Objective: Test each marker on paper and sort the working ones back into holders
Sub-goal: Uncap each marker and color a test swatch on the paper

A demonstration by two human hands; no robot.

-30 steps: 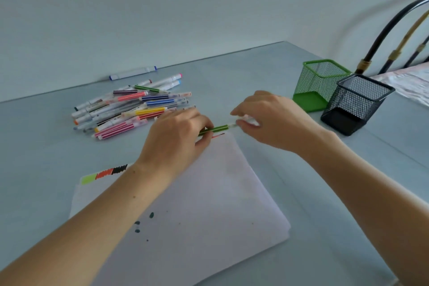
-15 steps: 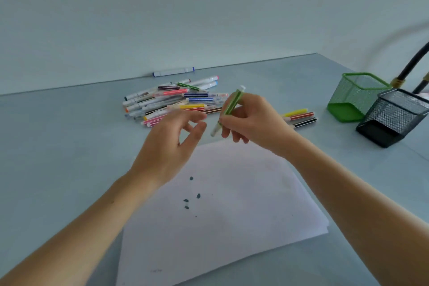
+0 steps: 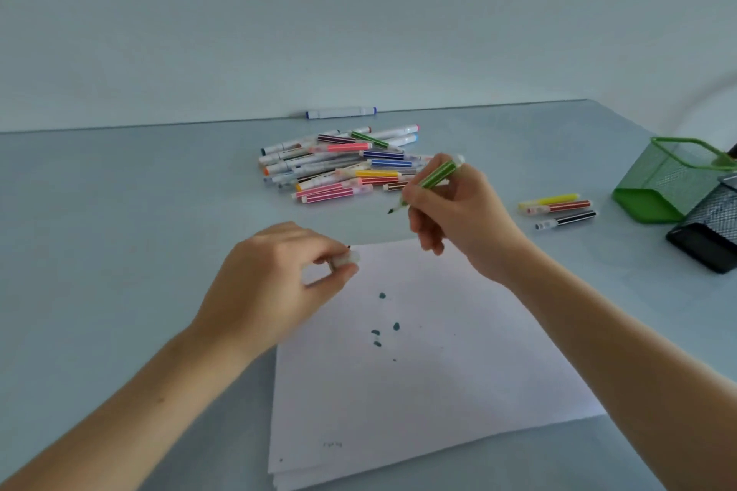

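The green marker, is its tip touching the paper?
No, the green marker, held in the right hand, has its tip up in the air beyond the far edge of the paper.

Your right hand (image 3: pixel 458 211) hides the green marker's (image 3: pixel 438 174) middle. The black holder (image 3: pixel 706 243) runs off the right edge. The faint mark (image 3: pixel 332 444) low on the paper (image 3: pixel 418 391) is too small to read.
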